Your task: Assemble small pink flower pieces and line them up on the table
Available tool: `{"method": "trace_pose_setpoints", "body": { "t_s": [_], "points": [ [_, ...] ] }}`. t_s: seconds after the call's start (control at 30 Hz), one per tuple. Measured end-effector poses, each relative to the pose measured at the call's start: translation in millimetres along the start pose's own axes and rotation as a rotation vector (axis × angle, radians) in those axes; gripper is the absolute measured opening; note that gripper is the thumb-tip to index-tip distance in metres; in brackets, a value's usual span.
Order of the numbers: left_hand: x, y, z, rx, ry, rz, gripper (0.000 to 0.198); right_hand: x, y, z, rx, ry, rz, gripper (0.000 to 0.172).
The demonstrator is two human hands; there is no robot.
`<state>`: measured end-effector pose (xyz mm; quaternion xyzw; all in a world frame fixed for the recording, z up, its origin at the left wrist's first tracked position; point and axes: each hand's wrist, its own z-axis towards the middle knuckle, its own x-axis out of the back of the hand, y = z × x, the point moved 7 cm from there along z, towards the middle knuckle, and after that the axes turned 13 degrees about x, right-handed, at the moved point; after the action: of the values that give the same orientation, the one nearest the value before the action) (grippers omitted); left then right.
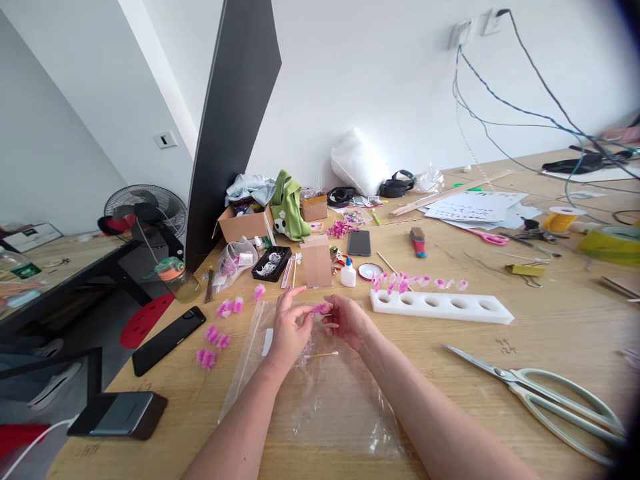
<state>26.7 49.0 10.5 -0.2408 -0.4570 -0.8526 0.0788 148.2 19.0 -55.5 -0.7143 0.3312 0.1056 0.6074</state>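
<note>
We hold a small pink piece (320,309) between the fingertips of our left hand (291,328) and right hand (349,323), above a clear plastic bag (345,413). Fluffy pink tufts (206,359) lie left of our left hand. We judge this step to be shaping the piece; the next move seems to call for a light, steady pinch from both hands.

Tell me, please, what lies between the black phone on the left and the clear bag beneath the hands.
Several fluffy pink pieces lie there, as the head view shows.
</note>
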Motion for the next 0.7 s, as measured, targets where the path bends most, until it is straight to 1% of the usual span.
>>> {"method": "trace_pose_setpoints", "body": {
  "t_s": [0.1, 0.17, 0.2, 0.27, 0.37, 0.5, 0.6, 0.7],
  "points": [
    [-0.4, -24.6, 6.3, 0.348, -0.071, -0.314, 0.013, 4.0, -5.0, 0.9, 0.06, 0.043, -0.046, 0.032],
    [-4.9, -37.4, 5.5, 0.572, -0.131, -0.536, 0.01, 5.7, -10.5, 2.0, 0.146, 0.064, -0.068, 0.035],
    [-7.7, -41.2, 4.0, 0.662, -0.158, -0.632, 0.011, 5.5, -13.3, 2.3, 0.19, 0.063, -0.069, 0.034],
    [-12.7, -44.0, 0.9, 0.779, -0.205, -0.776, 0.014, 3.4, -17.5, 1.9, 0.259, 0.039, -0.071, 0.032],
    [-17.2, -42.7, -2.2, 0.837, -0.253, -0.878, 0.015, -2.4, -20.9, -0.5, 0.306, -0.023, -0.104, 0.035],
    [-19.4, -42.0, -4.0, 0.845, -0.287, -0.898, 0.017, -10.3, -21.0, -4.4, 0.305, -0.114, -0.15, 0.04],
    [-19.2, -44.9, -4.3, 0.859, -0.275, -0.879, 0.019, -14.1, -20.6, -6.4, 0.304, -0.157, -0.208, 0.041],
    [-19.0, -48.2, -4.3, 0.876, -0.256, -0.868, 0.017, -16.9, -21.6, -8.0, 0.324, -0.183, -0.292, 0.038]
  ]
}}
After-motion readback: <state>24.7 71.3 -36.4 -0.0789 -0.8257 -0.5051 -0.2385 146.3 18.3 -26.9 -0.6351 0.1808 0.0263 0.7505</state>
